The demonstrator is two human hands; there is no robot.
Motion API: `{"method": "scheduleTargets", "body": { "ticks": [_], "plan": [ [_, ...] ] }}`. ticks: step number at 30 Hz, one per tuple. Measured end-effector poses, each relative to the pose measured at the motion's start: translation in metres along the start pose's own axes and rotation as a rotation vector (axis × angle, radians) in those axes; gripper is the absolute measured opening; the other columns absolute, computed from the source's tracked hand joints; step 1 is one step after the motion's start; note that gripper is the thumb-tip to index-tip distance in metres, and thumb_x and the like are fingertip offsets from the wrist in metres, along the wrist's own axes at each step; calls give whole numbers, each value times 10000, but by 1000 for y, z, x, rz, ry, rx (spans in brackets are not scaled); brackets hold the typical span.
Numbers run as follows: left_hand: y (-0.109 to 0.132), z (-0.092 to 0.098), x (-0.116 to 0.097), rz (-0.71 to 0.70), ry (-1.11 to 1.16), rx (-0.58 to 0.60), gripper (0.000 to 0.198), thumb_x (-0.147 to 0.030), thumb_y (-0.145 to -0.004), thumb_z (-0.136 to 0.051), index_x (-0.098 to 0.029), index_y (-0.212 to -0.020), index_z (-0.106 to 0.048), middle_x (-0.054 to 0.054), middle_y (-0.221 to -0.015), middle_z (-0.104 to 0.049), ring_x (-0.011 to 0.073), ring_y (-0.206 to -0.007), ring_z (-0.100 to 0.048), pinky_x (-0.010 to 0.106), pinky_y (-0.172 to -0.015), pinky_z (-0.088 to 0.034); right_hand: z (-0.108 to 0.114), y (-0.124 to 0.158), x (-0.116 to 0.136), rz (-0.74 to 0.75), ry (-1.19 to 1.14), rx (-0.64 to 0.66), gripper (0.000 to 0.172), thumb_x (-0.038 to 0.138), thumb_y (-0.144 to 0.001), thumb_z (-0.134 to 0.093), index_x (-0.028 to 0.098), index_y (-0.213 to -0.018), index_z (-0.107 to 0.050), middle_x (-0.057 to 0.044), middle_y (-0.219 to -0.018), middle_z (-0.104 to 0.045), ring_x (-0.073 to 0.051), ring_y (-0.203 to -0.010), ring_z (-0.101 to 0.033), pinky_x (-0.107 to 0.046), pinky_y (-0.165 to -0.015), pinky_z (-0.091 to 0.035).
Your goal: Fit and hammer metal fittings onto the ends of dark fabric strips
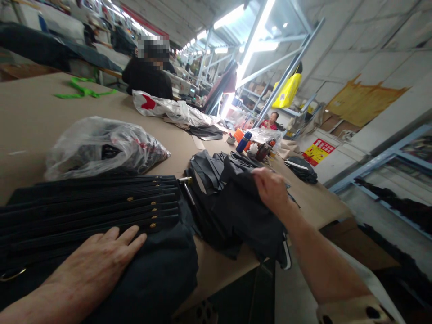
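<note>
My left hand (pixel 97 261) lies flat, fingers stretched out, on dark fabric (pixel 158 270) at the table's near edge. Just beyond its fingertips a row of several black zippers with brass pulls (pixel 101 207) is laid side by side. My right hand (pixel 270 189) reaches out to a heap of black fabric pieces (pixel 236 211) and its fingers are closed on the top piece. More black cut pieces (pixel 209 168) lie fanned behind the heap.
A clear plastic bag of dark items (pixel 101 148) sits behind the zippers on the brown table (pixel 33 117). Farther back lie a white plastic bag (pixel 168 110), green strips (pixel 84 90), bottles (pixel 243 141) and a seated person in black (pixel 148 74).
</note>
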State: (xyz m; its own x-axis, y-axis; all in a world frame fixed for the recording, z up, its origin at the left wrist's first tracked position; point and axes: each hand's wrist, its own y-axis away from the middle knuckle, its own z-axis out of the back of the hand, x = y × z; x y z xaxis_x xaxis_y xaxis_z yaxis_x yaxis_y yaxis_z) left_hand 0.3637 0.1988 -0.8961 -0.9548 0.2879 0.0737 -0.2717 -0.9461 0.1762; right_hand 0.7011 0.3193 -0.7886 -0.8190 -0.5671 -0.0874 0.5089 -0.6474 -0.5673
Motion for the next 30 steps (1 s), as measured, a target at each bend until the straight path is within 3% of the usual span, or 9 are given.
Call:
{"method": "scheduleTargets", "body": {
  "ticks": [4,6,8,11,14,18,21,26,30],
  "plan": [
    [1,-4,1,-4,3,-20,601,17,-761,-262,-249,-1219,-545,109,-1283,-538,295,-1058,-560,434,-848,-447,-21,54,55,70,-191,539,243,387,-868,-492,200,-947,-625,-33,-761,-636,-160,-699,-592,-238,-629,-385],
    [1,-4,1,-9,-14,-12,601,19,-753,-270,-241,-1218,-548,115,-1281,-538,304,-1065,-556,440,-852,-446,-24,65,60,15,-348,664,268,424,-860,-506,221,-995,-619,-4,-758,-650,-139,-678,-601,-219,-609,-389],
    [0,-2,0,-10,-29,-16,605,24,-750,-260,-235,-1207,-561,120,-1268,-548,302,-1046,-567,438,-838,-454,-27,62,48,-104,-406,591,252,366,-911,-431,217,-981,-622,-3,-796,-658,-125,-717,-607,-210,-649,-404],
    [1,-3,-1,-8,-33,-53,609,24,-755,-242,-242,-1189,-578,110,-1248,-568,288,-1020,-582,425,-817,-468,-42,45,14,-258,-171,458,218,267,-912,-423,200,-963,-624,-43,-925,-644,-149,-864,-593,-236,-762,-408],
    [2,-7,-1,3,-33,-81,609,26,-752,-247,-241,-1182,-586,106,-1238,-574,289,-1027,-575,427,-823,-467,-69,39,-9,-329,86,511,162,215,-849,-520,193,-977,-616,-71,-965,-621,-184,-918,-572,-265,-802,-404],
    [5,-16,1,-14,-29,-162,593,24,-750,-255,-234,-1154,-604,109,-1197,-593,295,-986,-571,438,-788,-466,-98,51,-17,-401,137,424,246,227,-852,-505,159,-1083,-555,-99,-1030,-590,-205,-964,-540,-287,-839,-391],
    [5,-22,2,-42,-15,-230,534,-4,-760,-298,-237,-1133,-601,104,-1166,-596,290,-943,-563,440,-753,-460,-107,59,-22,-454,131,358,179,265,-849,-492,170,-971,-583,-88,-975,-593,-210,-918,-540,-296,-803,-395],
    [8,-16,5,-65,52,-232,364,-63,-783,-374,-209,-1016,-612,109,-1058,-602,248,-865,-563,410,-718,-461,-98,54,-32,-427,45,332,121,234,-826,-453,189,-755,-540,-58,-815,-594,-196,-782,-555,-296,-698,-396],
    [26,18,0,-141,150,-410,231,-129,-819,-423,-184,-928,-619,86,-991,-620,208,-909,-558,380,-823,-461,-49,39,-3,-230,-27,230,105,282,-846,-431,225,-806,-509,-36,-730,-587,-196,-665,-556,-300,-601,-372]
  ]
}}
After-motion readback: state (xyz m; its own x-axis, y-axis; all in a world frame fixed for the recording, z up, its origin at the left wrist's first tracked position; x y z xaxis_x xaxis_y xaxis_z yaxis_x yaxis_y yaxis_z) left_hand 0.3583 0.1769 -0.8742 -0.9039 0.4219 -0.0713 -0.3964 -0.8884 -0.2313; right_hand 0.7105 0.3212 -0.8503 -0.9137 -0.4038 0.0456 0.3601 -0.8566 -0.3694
